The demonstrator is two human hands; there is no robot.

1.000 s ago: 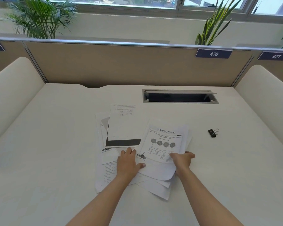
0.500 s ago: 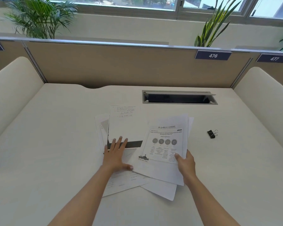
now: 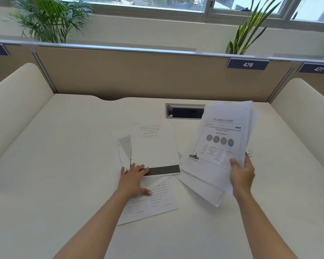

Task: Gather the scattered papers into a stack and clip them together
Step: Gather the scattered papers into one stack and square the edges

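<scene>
While right hand (image 3: 241, 176) grips one sheaf (image 3: 221, 143), left hand (image 3: 133, 181) presses sheets (image 3: 153, 146); four visible.

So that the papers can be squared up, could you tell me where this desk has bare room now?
Bare desk runs between the left side panel and the loose papers, and between the held sheaf and the right side panel. The centre is crowded: the left hand presses the papers, and the binder clip peeks out behind the sheaf.

Left hand (image 3: 133, 179) flat, fingers (image 3: 138, 167) straight; right hand (image 3: 241, 176) raised, pinching papers (image 3: 223, 139)
</scene>
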